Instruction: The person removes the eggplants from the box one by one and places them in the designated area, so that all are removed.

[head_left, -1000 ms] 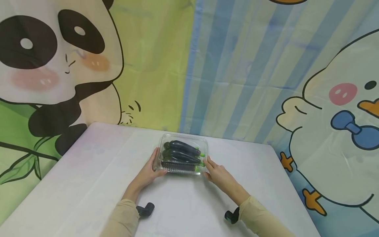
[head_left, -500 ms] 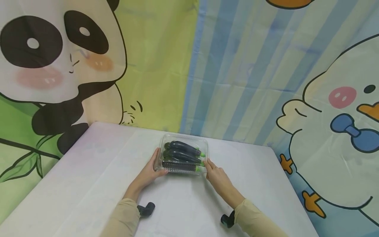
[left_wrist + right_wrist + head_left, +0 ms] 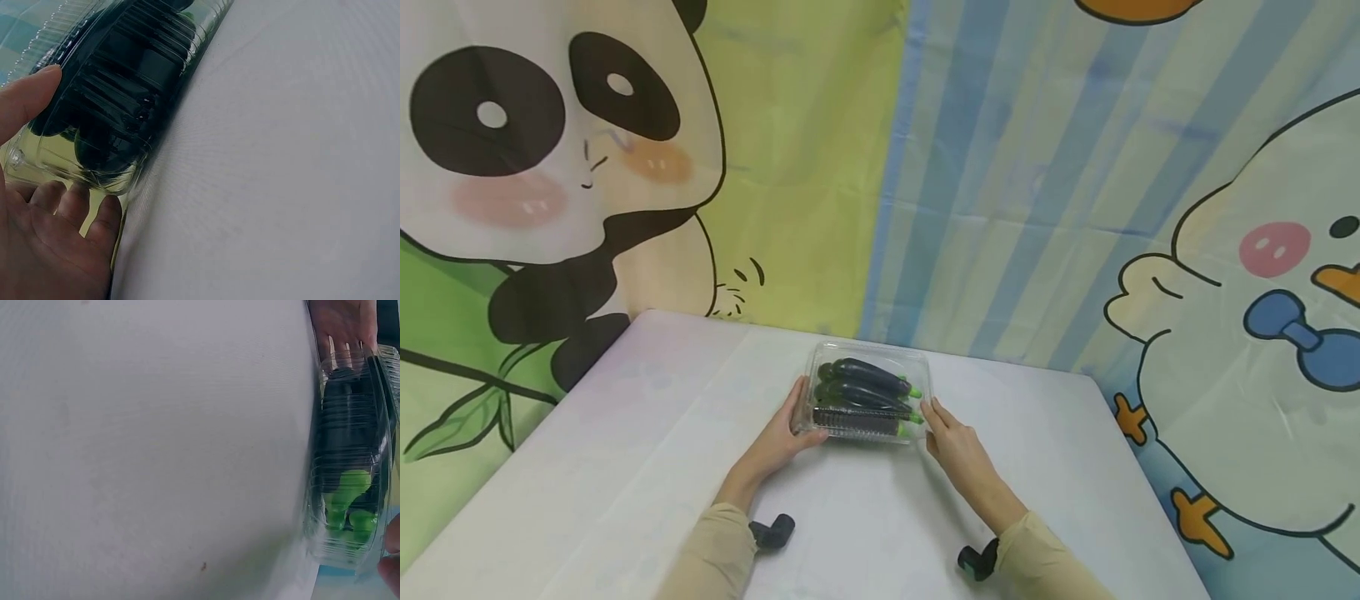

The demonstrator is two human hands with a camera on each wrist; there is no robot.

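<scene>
A clear plastic clamshell box (image 3: 868, 350) with its lid down stands toward the back of the white table. Several dark eggplants (image 3: 863, 393) with green stem ends lie inside, stems to the right. My left hand (image 3: 777, 440) grips the box's left end, thumb over the front edge and fingers (image 3: 103, 219) against the end wall. At the right front corner, my right hand (image 3: 958, 448) holds the rim between thumb and finger. Only its fingertips (image 3: 390, 572) show in the right wrist view, beside the rim. Whether the box is lifted off the table I cannot tell.
The white-covered table (image 3: 857, 525) stretches around the box on every side. Behind it hangs a cartoon curtain (image 3: 805, 167) with a panda and a duck. A dark wrist camera (image 3: 772, 532) sits on the left sleeve, and another (image 3: 977, 562) on the right.
The fingers of my right hand have drawn together at the box's right front corner, and the right forearm has shifted slightly left. My left hand keeps its grip, and the box has hardly moved.
</scene>
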